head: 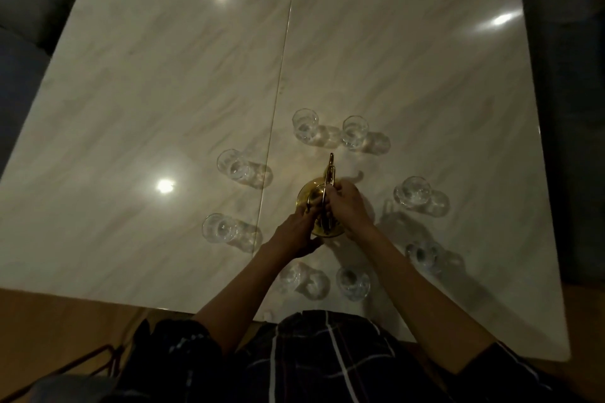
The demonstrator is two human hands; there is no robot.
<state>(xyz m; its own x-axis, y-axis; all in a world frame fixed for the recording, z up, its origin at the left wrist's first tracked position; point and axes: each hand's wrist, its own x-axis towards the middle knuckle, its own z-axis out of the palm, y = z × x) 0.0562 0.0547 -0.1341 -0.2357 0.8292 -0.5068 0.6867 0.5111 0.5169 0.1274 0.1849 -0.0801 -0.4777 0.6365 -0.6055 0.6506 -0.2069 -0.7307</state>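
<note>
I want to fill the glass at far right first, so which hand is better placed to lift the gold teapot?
Probably the right hand: it already grips the handle over the gold teapot, on the side of that glass. The left hand only steadies the pot's near side.

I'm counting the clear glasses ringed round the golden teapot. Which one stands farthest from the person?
The clear glass at the ring's far left top, just right of the table seam; its neighbour sits slightly nearer.

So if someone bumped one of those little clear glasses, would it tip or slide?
Probably slide first: the marble table looks polished and glossy. The glass looks small and thin, so likely light and breakable. Its round shape means it would probably roll if tipped.
</note>
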